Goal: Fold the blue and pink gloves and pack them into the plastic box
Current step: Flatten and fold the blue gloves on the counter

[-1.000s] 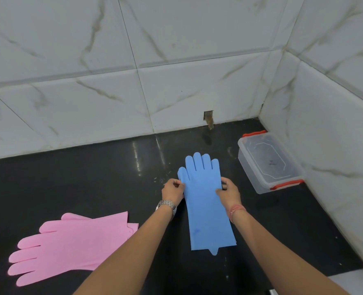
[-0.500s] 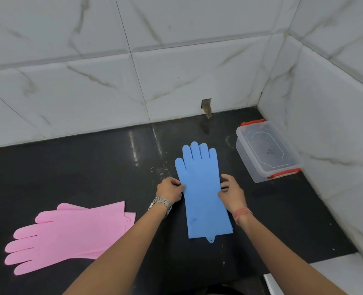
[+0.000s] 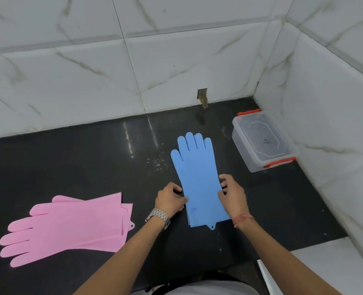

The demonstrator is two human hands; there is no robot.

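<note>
Blue gloves lie flat and stacked on the black counter, fingers pointing toward the back wall. My left hand pinches their left edge near the cuff. My right hand grips the right edge at the same height. Pink gloves lie flat and stacked at the left, fingers pointing left, away from both hands. A clear plastic box with red clips stands at the right by the side wall, its lid on.
White marble-tiled walls close the back and right sides. A small hole in the back wall sits above the counter. The black counter ends at a white edge at the lower right.
Both hands have slid along the blue gloves' edges toward the cuff, still holding them. The camera has tilted down a little. The pink gloves and the box have not moved.
</note>
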